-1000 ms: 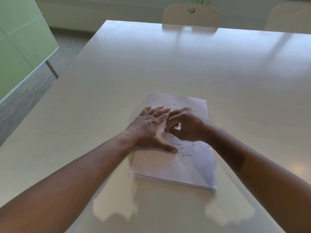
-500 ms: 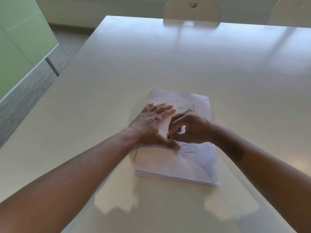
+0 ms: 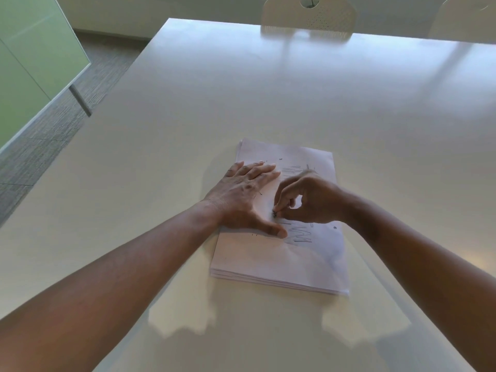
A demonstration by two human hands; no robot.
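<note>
Paper stack (image 3: 268, 257) lies on glossy white table (image 3: 268, 89) near chair (image 3: 308, 18); left hand (image 3: 241, 196) presses it flat, right hand (image 3: 308, 202) pinches dark speck (image 3: 274, 212).

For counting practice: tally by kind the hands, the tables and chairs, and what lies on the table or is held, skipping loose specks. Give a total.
Hands: 2, left hand, right hand
Paper stack: 1
Pinched dark bit: 1
Table: 1
Chairs: 2
Total: 7

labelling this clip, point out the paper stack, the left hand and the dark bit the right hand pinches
paper stack (image 3: 268, 261), head view, bare lower part of the top sheet
left hand (image 3: 241, 196), head view, back of the hand
dark bit (image 3: 274, 212), head view, its visible tip
</note>
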